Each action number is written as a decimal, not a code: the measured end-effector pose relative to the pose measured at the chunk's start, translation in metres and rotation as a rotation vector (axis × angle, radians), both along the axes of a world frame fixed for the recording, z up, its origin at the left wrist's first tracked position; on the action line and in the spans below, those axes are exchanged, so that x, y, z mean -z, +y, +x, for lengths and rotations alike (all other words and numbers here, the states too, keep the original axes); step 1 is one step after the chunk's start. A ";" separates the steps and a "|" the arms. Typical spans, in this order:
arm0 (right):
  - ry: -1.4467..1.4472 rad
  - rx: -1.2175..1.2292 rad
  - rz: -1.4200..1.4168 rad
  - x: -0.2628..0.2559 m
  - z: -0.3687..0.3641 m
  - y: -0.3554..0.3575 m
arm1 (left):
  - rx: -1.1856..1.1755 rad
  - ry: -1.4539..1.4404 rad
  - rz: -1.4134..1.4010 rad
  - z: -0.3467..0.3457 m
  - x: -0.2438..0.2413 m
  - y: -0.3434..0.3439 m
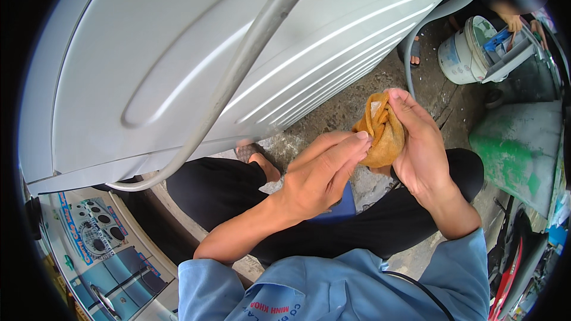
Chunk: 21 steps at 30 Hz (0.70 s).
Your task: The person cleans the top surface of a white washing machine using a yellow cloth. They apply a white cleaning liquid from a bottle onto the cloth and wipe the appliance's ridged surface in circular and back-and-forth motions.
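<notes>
A bunched mustard-yellow cloth [387, 140] is held up between both hands in front of my knees. My left hand [323, 171] pinches a fold on the cloth's near left side with thumb and fingertips. Around its right side curls my right hand [419, 142], the thumb and index finger gripping the upper edge. A small pale patch shows on the cloth near its top. Whatever the cloth may wrap is hidden. Beyond my left hand rises the ridged white metal panel [187, 62] of a large appliance, with a grey hose [243, 62] running across it.
Below my hands, part of a blue plastic object [337, 209] shows between my legs. At the upper right, another person's hand [513, 22] reaches toward a grey tray on a white bucket [459, 53]. A green-stained grey panel [517, 151] stands at right; a printed appliance [107, 254] is at lower left.
</notes>
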State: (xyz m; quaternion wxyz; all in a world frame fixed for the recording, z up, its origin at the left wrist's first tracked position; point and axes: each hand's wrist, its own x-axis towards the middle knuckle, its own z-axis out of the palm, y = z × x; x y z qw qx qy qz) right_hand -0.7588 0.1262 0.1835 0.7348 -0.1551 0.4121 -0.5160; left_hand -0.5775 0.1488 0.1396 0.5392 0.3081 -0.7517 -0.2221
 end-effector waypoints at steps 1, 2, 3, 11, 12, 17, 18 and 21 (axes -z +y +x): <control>-0.009 -0.008 0.014 0.001 -0.001 -0.001 | -0.004 0.002 0.002 0.001 0.000 -0.001; -0.018 -0.016 0.029 0.002 -0.002 -0.002 | 0.003 -0.001 -0.007 0.002 0.000 -0.002; -0.027 -0.021 0.041 0.003 -0.004 -0.003 | 0.013 -0.005 -0.018 0.002 0.001 -0.003; -0.187 -0.121 0.103 0.009 -0.014 -0.006 | 0.058 0.022 0.138 0.010 -0.006 -0.004; -0.198 -0.132 0.096 0.008 -0.015 -0.006 | 0.077 0.046 0.195 0.011 -0.006 -0.004; -0.251 -0.129 0.093 0.000 -0.020 -0.007 | 0.133 0.175 0.426 0.017 -0.006 -0.003; -0.262 -0.131 0.093 -0.002 -0.021 -0.008 | 0.136 0.195 0.466 0.018 -0.007 -0.004; -0.258 -0.114 0.065 -0.008 -0.023 -0.009 | 0.161 0.260 0.588 0.020 -0.011 -0.008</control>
